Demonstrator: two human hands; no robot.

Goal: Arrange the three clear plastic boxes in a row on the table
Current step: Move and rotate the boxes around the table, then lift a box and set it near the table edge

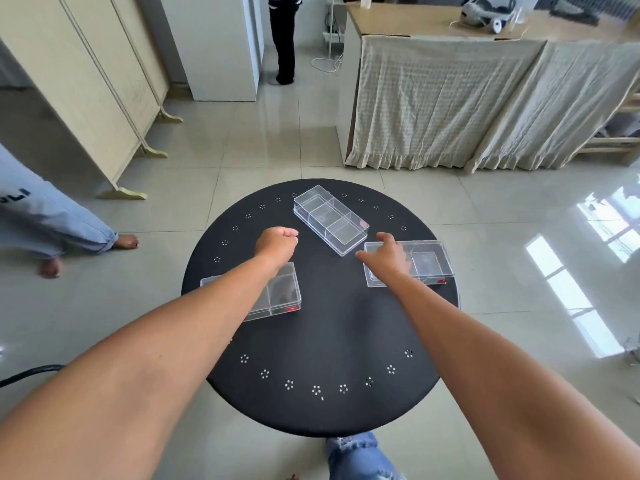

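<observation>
Three clear plastic boxes lie on a round black table (pixel 322 341). The far box (pixel 330 219) sits at an angle near the table's back. The left box (pixel 282 294) lies partly under my left forearm. The right box (pixel 429 261) rests at the table's right edge. My left hand (pixel 277 245) is curled into a fist above the table, between the left and far boxes, holding nothing. My right hand (pixel 386 258) lies with spread fingers on the left end of the right box; whether it grips the box is unclear.
The table stands on a tiled floor. A person in light blue trousers (pixel 52 226) stands at the left, another person (pixel 284 36) at the far back. A folding screen (pixel 86 81) is on the left, a cloth-draped desk (pixel 467 98) on the right. My knee (pixel 360 455) is below the table.
</observation>
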